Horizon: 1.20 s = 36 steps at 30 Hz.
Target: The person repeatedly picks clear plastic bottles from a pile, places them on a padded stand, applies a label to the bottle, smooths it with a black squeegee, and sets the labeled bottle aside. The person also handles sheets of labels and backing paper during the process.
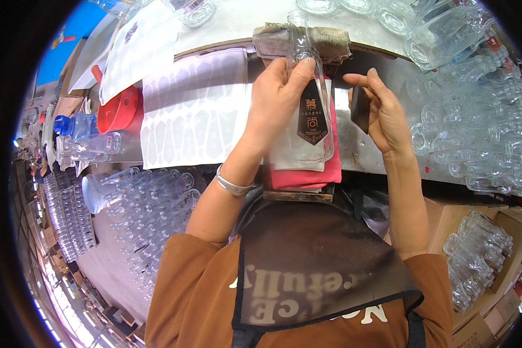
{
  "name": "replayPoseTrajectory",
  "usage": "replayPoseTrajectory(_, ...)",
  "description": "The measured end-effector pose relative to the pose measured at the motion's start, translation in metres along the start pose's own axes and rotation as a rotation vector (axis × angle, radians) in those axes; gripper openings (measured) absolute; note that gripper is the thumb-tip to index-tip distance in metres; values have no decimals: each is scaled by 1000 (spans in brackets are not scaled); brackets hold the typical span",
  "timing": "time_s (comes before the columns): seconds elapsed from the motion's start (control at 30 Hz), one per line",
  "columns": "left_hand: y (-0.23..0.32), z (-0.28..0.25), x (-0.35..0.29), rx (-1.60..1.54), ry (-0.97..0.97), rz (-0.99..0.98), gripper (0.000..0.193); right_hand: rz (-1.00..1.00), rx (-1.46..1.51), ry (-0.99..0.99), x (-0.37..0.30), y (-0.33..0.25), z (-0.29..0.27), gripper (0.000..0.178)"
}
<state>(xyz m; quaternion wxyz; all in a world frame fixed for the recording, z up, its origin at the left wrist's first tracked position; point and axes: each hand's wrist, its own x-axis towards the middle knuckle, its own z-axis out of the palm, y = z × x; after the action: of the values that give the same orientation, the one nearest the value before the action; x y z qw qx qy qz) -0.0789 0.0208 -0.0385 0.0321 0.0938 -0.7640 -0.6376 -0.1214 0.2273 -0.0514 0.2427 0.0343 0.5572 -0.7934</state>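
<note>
A clear glass bottle (299, 38) lies with its neck away from me, and a dark pointed label (312, 119) sits on its flat face. My left hand (277, 97) is closed around the bottle's shoulder, thumb on top. To its right, my right hand (384, 113) pinches a dark flat piece (360, 110), perhaps a scraper, apart from the glass. Under the bottle are a white sheet and a pink cloth (279, 181) on a wooden stand (298, 197). A rolled beige cloth (332, 46) supports the neck.
A sheet of labels (194, 116) lies left of the bottle, beside a red container (119, 111). Rows of glass bottles stand on the right (470, 110) and at lower left (148, 203). An open cardboard box (443, 216) at lower right holds more bottles.
</note>
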Motion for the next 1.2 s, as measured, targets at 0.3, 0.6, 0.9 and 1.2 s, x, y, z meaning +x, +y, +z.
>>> replayPoseTrajectory(0.3, 11, -21, -38, -204, -1, 4, 82, -626, -673, -182, -5, -61, 47, 29)
replayPoseTrajectory(0.6, -8, -22, -91, 416, -53, 466, 126, -1211, -1239, -486, -23, -56, 66, 32)
replayPoseTrajectory(0.9, -5, -18, -94, 381, -24, 466, 126, -868, -1051, -171, 1, -74, 58, 24)
replayPoseTrajectory(1.2, -12, -20, -93, 413, -32, 470, 118, -588, -885, -536, -73, -40, 25, 28)
